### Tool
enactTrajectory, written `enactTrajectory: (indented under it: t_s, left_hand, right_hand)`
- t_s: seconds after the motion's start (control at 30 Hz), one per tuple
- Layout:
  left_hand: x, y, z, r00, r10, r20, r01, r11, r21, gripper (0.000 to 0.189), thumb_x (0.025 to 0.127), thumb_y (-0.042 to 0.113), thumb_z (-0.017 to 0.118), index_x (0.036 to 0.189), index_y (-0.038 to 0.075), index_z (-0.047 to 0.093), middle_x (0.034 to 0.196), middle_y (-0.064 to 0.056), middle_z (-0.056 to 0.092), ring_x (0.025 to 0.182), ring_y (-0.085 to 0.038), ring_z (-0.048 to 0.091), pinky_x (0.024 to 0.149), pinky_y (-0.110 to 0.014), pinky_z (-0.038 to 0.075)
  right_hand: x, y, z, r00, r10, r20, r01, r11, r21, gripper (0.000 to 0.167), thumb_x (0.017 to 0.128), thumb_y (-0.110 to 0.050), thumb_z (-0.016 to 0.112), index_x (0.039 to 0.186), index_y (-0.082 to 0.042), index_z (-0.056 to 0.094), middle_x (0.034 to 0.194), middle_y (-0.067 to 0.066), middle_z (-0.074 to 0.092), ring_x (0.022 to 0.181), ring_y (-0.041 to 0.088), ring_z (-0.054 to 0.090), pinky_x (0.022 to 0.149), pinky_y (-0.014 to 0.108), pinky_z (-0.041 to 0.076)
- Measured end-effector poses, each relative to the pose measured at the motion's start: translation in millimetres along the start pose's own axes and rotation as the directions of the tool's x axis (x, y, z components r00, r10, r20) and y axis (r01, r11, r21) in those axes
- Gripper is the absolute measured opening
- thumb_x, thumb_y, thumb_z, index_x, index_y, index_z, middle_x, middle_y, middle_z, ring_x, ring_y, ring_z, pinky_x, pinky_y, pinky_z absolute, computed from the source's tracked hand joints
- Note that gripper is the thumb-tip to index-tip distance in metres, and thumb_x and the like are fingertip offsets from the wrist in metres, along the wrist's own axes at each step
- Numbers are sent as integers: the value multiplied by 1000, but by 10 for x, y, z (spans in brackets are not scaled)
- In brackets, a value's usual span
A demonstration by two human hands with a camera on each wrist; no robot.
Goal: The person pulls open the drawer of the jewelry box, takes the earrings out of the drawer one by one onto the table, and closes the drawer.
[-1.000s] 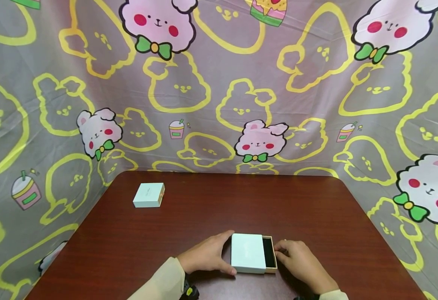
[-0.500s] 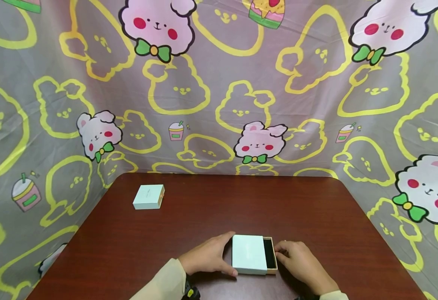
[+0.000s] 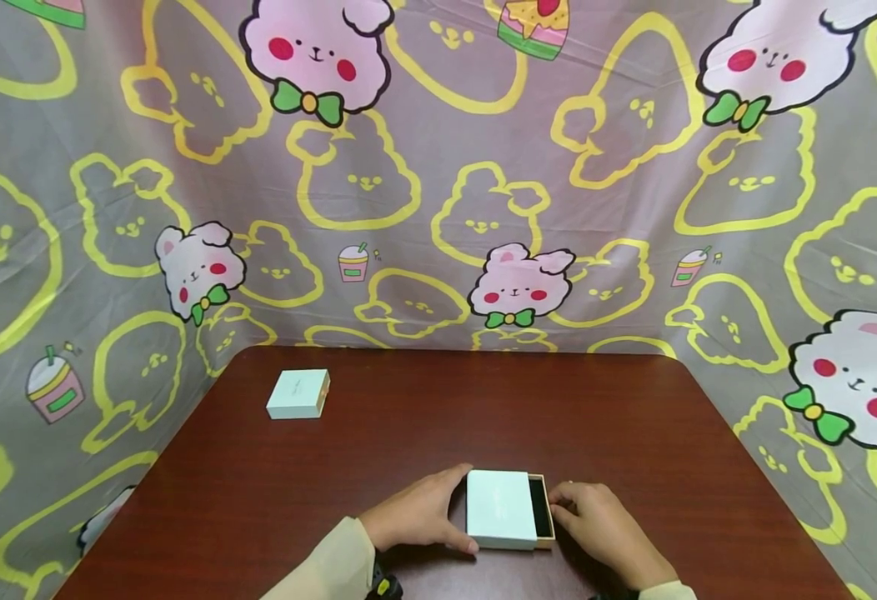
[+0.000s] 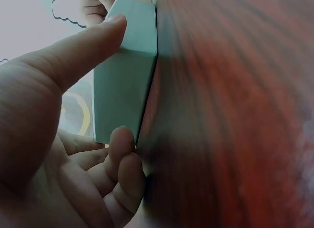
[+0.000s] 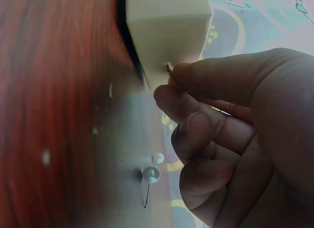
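Note:
A pale mint slide box [image 3: 500, 510] lies flat on the table, its inner tray [image 3: 541, 510] partly out on the right and dark inside. My left hand [image 3: 422, 510] holds the outer sleeve from the left, with the thumb at the near side and fingers at the far corner. At the tray's right end is my right hand [image 3: 592, 517]. In the right wrist view its thumb and forefinger pinch a small pull tab [image 5: 169, 71] on the tray's end face; the other fingers are curled. Most of the tab is hidden by the fingertips.
A second pale mint box [image 3: 298, 393] sits at the back left of the brown table [image 3: 408, 408]. Below the right hand, a thin pin with two pearl-like balls [image 5: 151, 175] shows in the right wrist view. A patterned cloth [image 3: 401, 192] surrounds the table.
My left hand and the sleeve have shifted very slightly right, so a little less of the tray shows. The right hand has hardly moved.

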State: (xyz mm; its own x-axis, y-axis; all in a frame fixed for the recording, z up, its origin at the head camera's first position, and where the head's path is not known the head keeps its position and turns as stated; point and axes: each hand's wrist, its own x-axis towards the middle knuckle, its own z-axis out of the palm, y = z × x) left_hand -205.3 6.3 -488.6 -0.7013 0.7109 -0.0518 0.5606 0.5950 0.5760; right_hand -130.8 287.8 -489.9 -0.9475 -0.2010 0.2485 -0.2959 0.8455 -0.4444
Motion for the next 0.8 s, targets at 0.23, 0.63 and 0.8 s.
enactTrajectory:
  t_s: [0.23, 0.63, 0.8]
  left_hand:
    - [7, -7, 8, 1000, -15, 14, 16, 1000, -25, 108, 63, 59, 85, 148, 12, 37, 143, 2, 46, 129, -11, 43, 103, -38, 37]
    - [14, -14, 6, 1000, 8, -2, -8, 1000, 12, 109, 64, 60, 84, 148, 10, 36, 143, -1, 47, 128, -13, 44, 102, -36, 38]
    - [10, -15, 15, 1000, 9, -5, -9, 1000, 18, 109, 64, 60, 84, 148, 10, 36, 143, -1, 47, 128, -13, 44, 102, -36, 38]
  right_hand:
    - [-5, -17, -2, 1000, -4, -2, 4, 1000, 7, 10, 83, -9, 75, 83, -19, 71, 80, -18, 63, 70, -2, 54, 61, 28, 47]
    - [8, -17, -4, 1000, -10, -5, 10, 1000, -3, 8, 82, -11, 76, 83, -18, 71, 80, -17, 63, 70, -2, 53, 61, 28, 46]
    - [6, -18, -6, 1000, 10, 17, -10, 1000, 6, 5, 84, -14, 76, 84, -16, 72, 82, -15, 65, 71, -2, 55, 61, 28, 47]
